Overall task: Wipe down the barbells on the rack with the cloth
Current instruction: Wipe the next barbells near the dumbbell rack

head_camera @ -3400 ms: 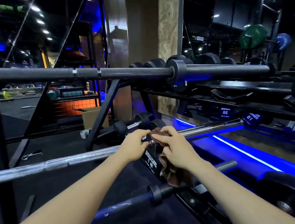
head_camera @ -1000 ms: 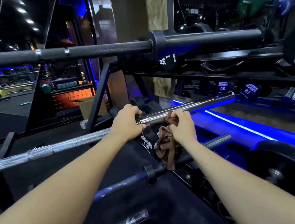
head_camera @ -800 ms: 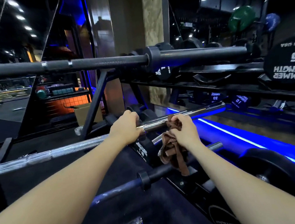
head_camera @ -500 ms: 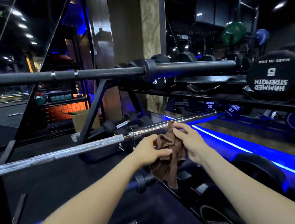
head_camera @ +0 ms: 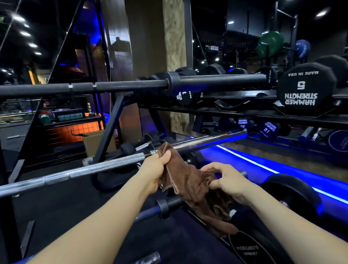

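The brown cloth (head_camera: 190, 184) hangs at the centre of the frame, stretched between your two hands, its top corner lying against the chrome barbell (head_camera: 101, 168) just where the knurled shaft meets the smooth sleeve. It looks soft, creased and bunched, with a loose tail drooping toward the lower centre over the dark barbell (head_camera: 170, 205) beneath.

Your left hand (head_camera: 158, 170) grips the cloth's upper end with curled fingers, right beside the chrome bar. Your right hand (head_camera: 227, 181), lower and to the right, pinches a fold between thumb and fingertips.

You seem to be regathering the cloth between passes rather than wiping. The next move calls for wrapping it around a bar and sliding along the length; which bar comes next can't be told.

The chrome bar runs from the left edge up toward the centre right, gleaming, its sleeve reflecting blue light. Above it, across the upper middle, the black barbell (head_camera: 123, 86) sits matte and untouched by either hand. Dumbbells (head_camera: 305, 92) fill the shelves at the right.
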`<control>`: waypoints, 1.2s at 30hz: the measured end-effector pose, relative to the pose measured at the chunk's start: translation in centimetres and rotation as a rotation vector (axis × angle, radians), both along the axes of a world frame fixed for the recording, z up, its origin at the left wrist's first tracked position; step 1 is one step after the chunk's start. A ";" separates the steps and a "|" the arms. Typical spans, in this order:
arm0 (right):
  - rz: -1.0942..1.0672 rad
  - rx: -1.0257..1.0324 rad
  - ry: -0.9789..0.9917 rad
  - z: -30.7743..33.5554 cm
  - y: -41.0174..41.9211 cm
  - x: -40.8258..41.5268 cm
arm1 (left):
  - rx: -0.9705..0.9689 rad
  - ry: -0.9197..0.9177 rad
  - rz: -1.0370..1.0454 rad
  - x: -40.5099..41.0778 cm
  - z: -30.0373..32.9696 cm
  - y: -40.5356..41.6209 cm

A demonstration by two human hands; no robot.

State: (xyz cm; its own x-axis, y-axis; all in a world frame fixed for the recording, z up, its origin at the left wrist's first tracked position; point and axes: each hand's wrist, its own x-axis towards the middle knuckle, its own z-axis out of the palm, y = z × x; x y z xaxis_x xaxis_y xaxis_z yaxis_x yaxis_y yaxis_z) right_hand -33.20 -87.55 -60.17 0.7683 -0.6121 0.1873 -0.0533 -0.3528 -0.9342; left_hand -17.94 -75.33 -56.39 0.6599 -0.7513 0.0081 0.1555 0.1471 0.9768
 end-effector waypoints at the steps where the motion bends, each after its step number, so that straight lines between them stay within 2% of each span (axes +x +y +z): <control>1: 0.011 -0.038 0.028 0.0 0.2 0.0 | 0.003 0.007 -0.008 -0.1 -0.1 0.0; 6: 0.125 -0.128 0.128 0.5 1.9 0.5 | 0.002 0.030 -0.034 -0.8 -0.2 -0.5; 10: 0.365 -0.042 0.092 0.4 3.0 0.3 | -0.073 0.122 -0.009 -1.1 0.5 -0.9; 15: 0.164 -0.112 -0.102 0.8 2.9 1.0 | -0.073 0.107 0.030 -0.2 0.8 -1.2; 22: 0.082 0.143 -0.062 1.6 0.6 -0.4 | 0.031 -0.044 0.057 2.0 -0.5 1.3; 24: -0.018 0.161 -0.134 1.6 -0.4 -0.5 | 0.180 -0.200 0.041 2.6 -0.6 2.5; 28: -0.175 0.079 -0.158 1.7 -1.3 0.4 | 0.697 -0.806 -0.177 3.0 -0.3 4.5; 30: -0.156 0.005 -0.147 2.0 -0.6 0.9 | 0.848 -1.000 -0.288 2.6 -0.7 4.8; 33: -0.057 -0.113 -0.151 2.7 1.4 2.2 | 0.780 -0.955 -0.403 1.9 -2.5 4.7; 36: 0.004 -0.137 -0.203 3.4 2.9 3.5 | 0.595 -0.687 -0.421 0.6 -4.7 4.4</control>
